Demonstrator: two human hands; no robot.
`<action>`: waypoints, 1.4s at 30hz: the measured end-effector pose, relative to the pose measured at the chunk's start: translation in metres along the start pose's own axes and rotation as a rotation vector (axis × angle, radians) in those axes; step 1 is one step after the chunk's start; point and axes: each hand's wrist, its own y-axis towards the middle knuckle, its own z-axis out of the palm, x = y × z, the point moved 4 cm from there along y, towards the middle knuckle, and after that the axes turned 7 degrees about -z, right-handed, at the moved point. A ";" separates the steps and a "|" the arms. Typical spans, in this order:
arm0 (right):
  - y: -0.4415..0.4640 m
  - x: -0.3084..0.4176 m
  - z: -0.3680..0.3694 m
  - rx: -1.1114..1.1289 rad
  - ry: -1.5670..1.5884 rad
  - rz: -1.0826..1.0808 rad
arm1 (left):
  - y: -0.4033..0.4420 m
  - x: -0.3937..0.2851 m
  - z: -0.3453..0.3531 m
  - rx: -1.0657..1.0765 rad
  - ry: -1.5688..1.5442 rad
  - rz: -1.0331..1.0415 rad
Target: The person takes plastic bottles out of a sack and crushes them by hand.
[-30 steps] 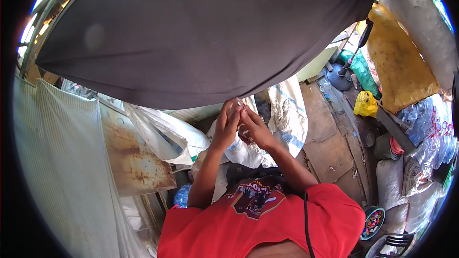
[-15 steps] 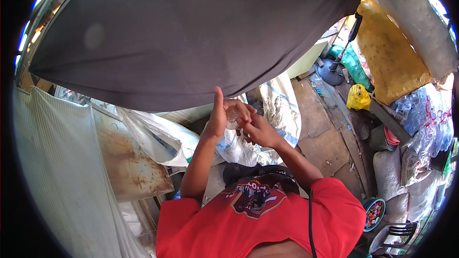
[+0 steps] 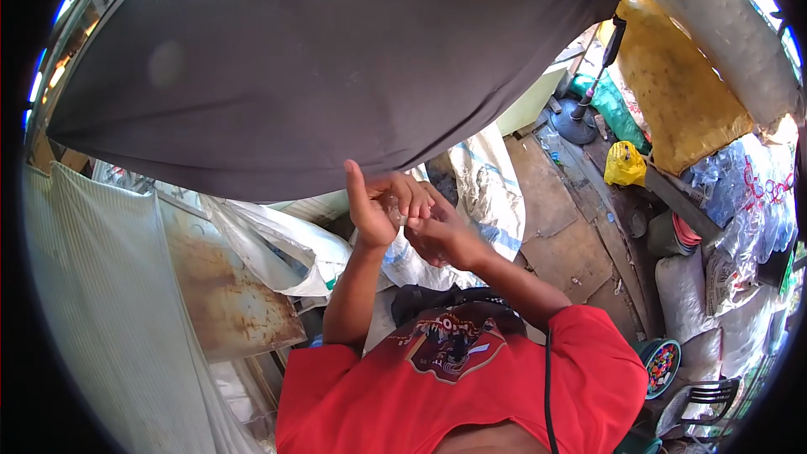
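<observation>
Because the small, clear, plastic-looking object (image 3: 396, 214) is gripped by curled fingers near the centre of the frame, a slip could easily be caused. It is partly enclosed by the bare left hand (image 3: 376, 208), whose thumb is held upright and away from it, so little bracing seems to be given on that side. The bare right hand (image 3: 444, 235) is set close against the left, its fingers bent; whether the object is also pinched by it cannot be made out. If uneven force were applied by the two hands, the object could be twisted loose (smooth plastic, if plastic it is, gives little purchase) and dropped toward the white, blue-striped woven sack (image 3: 496, 189) seen just right of centre. A finger could also be nipped where the hands meet.

Much is hidden. Most of the object is covered by fingers, so its shape and ends cannot be judged. The upper frame is filled by a broad, dark-grey cloth sheet (image 3: 336, 67), by which whatever lies behind is concealed; whether it is touched by the left fingers is unclear. The corners of the view are lost to black.
</observation>
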 end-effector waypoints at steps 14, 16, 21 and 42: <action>0.010 -0.002 -0.010 -0.132 -0.728 -0.385 | -0.015 0.011 -0.016 -0.059 0.046 0.256; 0.006 0.007 -0.017 -0.057 -1.028 -0.451 | -0.018 0.009 -0.018 -0.027 0.161 0.269; 0.004 0.045 -0.023 -0.054 -1.511 -0.810 | -0.020 0.001 -0.022 -0.189 0.567 0.086; 0.004 0.029 -0.037 0.066 -1.464 -0.800 | -0.002 0.016 -0.013 -0.228 1.403 0.502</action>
